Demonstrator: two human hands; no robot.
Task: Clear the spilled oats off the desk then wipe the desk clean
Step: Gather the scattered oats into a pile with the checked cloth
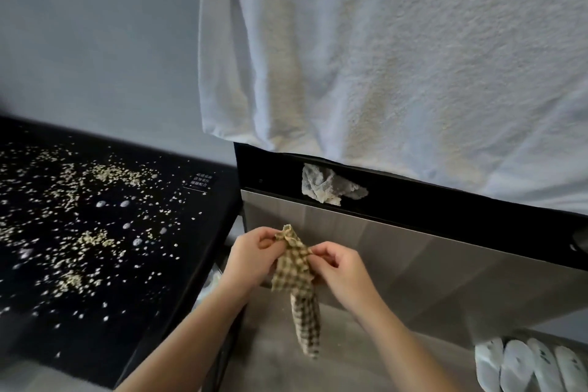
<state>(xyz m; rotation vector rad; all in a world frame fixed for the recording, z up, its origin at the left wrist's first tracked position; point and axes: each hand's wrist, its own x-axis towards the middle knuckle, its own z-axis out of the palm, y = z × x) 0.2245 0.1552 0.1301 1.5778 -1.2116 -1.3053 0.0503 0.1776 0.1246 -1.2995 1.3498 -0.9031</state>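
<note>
Together, both hands, left (pixel 251 259) and right (pixel 342 270), pinch the checked cloth (pixel 299 280) beside the oat-strewn desk (pixel 191 251).

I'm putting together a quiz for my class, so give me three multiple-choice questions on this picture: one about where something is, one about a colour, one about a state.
1. Where do the spilled oats lie?
A) scattered on the black desk
B) in a bowl
C) on the hanging towel

2. What colour is the checked cloth?
A) plain blue
B) tan with dark checks
C) red and white

3. How is the checked cloth held?
A) the left hand and the right hand both pinch it
B) one hand alone grips it
C) it lies flat, untouched

Answers:
1 A: pale flakes dot the dark desktop.
2 B: tan and dark squares show along its hanging length.
3 A: fingers of each hand close on its upper part, beside the desk.
</note>
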